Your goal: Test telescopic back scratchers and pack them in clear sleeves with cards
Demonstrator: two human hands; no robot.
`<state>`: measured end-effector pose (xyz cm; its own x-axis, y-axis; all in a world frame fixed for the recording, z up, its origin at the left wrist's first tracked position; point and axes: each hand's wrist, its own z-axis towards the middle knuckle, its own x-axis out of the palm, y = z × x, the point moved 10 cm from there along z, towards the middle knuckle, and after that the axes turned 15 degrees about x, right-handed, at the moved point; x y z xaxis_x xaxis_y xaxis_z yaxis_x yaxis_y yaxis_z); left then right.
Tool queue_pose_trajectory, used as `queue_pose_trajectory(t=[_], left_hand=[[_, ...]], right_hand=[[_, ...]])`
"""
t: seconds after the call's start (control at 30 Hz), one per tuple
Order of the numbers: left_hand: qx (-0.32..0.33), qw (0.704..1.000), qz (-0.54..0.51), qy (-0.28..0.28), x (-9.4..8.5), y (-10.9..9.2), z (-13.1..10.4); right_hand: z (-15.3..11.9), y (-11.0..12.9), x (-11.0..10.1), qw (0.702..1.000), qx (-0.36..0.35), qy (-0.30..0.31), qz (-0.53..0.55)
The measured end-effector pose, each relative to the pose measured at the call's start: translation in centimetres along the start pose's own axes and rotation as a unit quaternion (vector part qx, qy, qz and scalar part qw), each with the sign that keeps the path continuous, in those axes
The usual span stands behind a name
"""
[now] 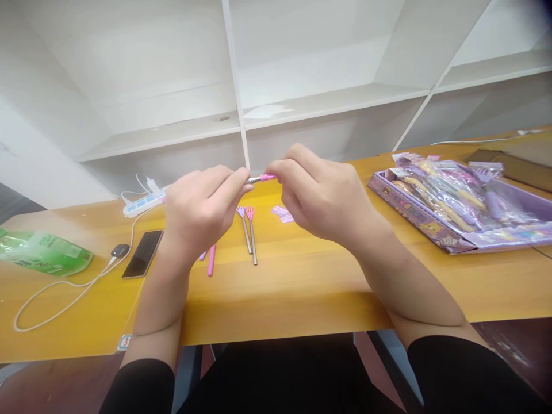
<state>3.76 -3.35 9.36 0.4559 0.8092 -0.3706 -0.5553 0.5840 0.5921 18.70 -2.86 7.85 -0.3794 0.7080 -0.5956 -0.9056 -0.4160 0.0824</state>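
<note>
Both hands are raised over the table's far half, level with each other. My left hand (207, 204) is closed on the silvery metal end of a thin rod. At its other end, my right hand (321, 195) pinches a pink piece (268, 177) that meets the metal part. Below them lie two metal rods with small hand-shaped heads, one purple (245, 233) and one pink (252, 236). A pink tube (211, 260) and a purple tube (203, 256) rest beside my left wrist. Small purple printed cards (283, 214) lie near my right hand.
A purple display box (418, 221) full of wrapped items stands at the right. On the left are a green package (45, 253), a phone (142, 254), a white cable and a power strip (144, 203). White shelving (172, 135) rises behind the table.
</note>
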Motion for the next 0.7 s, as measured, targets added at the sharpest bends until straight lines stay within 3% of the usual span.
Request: queue_pose_trajectory(t=[0.47, 0.7], left_hand=[[0.005, 1.000, -0.018, 0.009, -0.01, -0.07, -0.08], [0.007, 1.000, 0.000, 0.017, 0.31, 0.43, -0.06]], right_hand=[[-0.14, 0.11, 0.57, 1.000, -0.009, -0.009, 0.006], [-0.20, -0.01, 0.72, 1.000, 0.019, 0.023, 0.009]])
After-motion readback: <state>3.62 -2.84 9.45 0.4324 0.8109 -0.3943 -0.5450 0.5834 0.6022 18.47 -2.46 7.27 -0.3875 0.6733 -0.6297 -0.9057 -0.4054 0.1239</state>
